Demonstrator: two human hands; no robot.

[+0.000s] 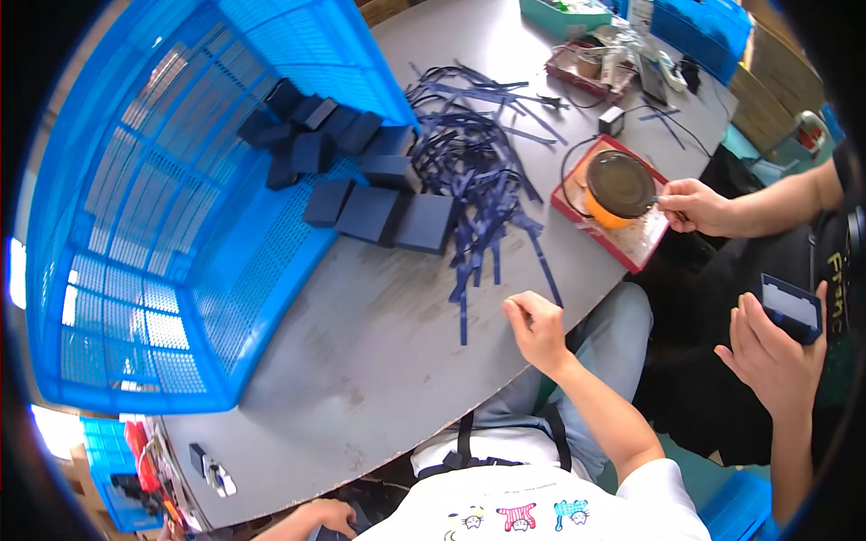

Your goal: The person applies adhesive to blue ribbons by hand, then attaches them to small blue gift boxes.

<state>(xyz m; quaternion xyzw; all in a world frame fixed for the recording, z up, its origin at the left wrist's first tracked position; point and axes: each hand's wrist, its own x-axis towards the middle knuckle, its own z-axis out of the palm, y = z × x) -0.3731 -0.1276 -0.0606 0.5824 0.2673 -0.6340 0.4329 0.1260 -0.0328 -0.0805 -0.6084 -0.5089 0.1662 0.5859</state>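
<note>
At the bottom edge, my left hand (336, 516) is closed around a dark blue box (360, 522), most of which is hidden or cut off by the frame. My right hand (538, 335) is raised over the table's near edge with fingers curled in; whatever they may pinch is hidden. Just beyond it trails the end of a navy ribbon strip (543, 261), part of a tangled heap of ribbons (478, 162). Left of the heap, several navy boxes (370, 215) stand on the table at the mouth of a tipped blue crate (212, 298), with more boxes inside.
On the right, a co-worker's hand (695, 207) touches a round dark-topped orange pot (621, 185) in a red tray (636, 257); their other hand (771, 356) holds a navy box (792, 307). Cables and a cluttered red box (591, 72) lie at the back. Small items (216, 473) lie front left.
</note>
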